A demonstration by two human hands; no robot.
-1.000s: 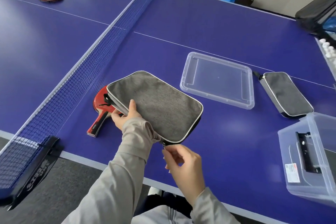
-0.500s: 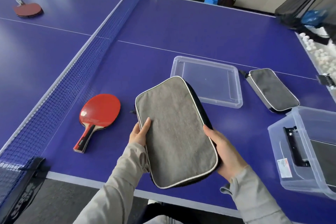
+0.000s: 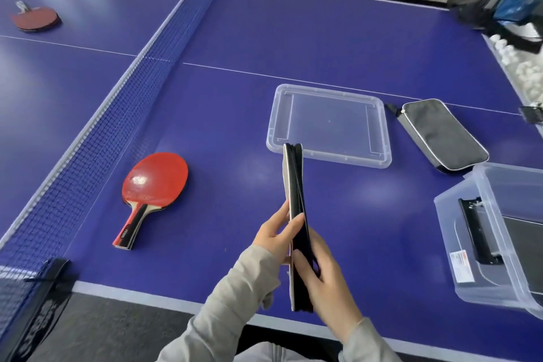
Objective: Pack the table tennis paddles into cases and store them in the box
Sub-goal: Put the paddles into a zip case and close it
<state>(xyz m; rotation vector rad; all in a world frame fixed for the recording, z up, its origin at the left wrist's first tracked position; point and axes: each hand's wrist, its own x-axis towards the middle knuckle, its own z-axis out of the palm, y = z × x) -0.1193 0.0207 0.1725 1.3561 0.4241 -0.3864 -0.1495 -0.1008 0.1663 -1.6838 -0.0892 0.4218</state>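
I hold a grey paddle case (image 3: 296, 185) on its edge above the table, so only its black zip side shows. My left hand (image 3: 277, 233) grips its left face and my right hand (image 3: 326, 279) grips its right face near the bottom. A red paddle (image 3: 155, 182) lies flat on the blue table to the left, handle toward me. A second grey case (image 3: 442, 134) lies flat at the right. The clear storage box (image 3: 496, 258) stands at the right edge with a dark case inside. Another red paddle (image 3: 35, 17) lies across the net, far left.
The box's clear lid (image 3: 330, 123) lies upside down behind the held case. The net (image 3: 117, 103) runs diagonally on the left, its post clamp (image 3: 44, 282) at the near edge. White balls (image 3: 523, 67) and a dark net catcher sit at the far right. Bags stand by the wall.
The case has been turned from lying flat in both hands to standing on its edge. The red paddle, earlier partly under the case, lies uncovered.
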